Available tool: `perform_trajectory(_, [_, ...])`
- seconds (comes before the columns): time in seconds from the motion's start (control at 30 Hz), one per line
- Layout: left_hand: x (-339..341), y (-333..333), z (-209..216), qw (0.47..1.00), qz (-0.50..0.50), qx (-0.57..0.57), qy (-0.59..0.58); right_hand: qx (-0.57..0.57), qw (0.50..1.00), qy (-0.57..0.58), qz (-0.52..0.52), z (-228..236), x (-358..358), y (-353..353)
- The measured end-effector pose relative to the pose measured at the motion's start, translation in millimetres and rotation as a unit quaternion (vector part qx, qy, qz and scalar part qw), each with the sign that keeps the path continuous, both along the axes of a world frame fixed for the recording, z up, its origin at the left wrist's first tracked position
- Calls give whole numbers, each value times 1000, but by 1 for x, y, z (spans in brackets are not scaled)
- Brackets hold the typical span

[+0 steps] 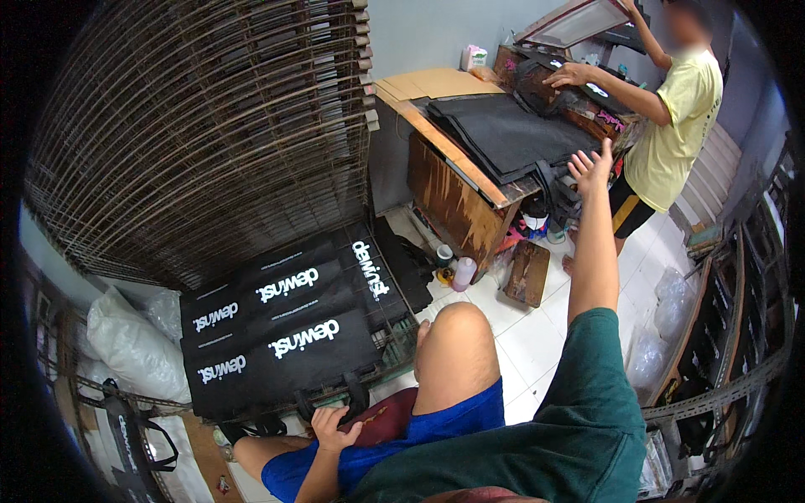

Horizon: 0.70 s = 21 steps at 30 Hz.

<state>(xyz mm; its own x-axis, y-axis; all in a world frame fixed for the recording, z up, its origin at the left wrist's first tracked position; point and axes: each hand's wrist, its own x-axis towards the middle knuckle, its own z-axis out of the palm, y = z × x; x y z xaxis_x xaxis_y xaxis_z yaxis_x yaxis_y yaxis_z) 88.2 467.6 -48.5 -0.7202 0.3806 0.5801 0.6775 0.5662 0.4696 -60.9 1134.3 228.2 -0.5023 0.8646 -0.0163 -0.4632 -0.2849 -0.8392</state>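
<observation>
My right hand (592, 166) is stretched far out to the right, open, with fingers spread and nothing in it. It is nearest to a pile of black fabric bags (511, 138) on the wooden table; a bag handle (549, 189) hangs off the pile's edge. Low at the front, my left hand (333, 427) is open, its fingers apart and holding nothing, beside a dark red seat (386, 417). Just beyond it, black bags with white lettering (251, 339) lie flat in rows on a rack, their handles hanging over the near edge.
A tall stack of wire drying racks (210, 109) rises at far left. The wooden table (453, 189) stands ahead. At far right a person in yellow (679, 126) lifts a framed screen (579, 23). A wooden stool (529, 273) and pink-white bottle (464, 273) stand on the tiled floor.
</observation>
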Motion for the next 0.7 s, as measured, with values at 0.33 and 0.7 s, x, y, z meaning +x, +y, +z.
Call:
perform_trajectory(0.33, [-5,12,5,987,74,96,-103,-60,994,7,89,20,-3,106])
perform_trajectory(0.7, [-118,39,194,971,4,240,-16,693,597,-115,389,260,31,-235])
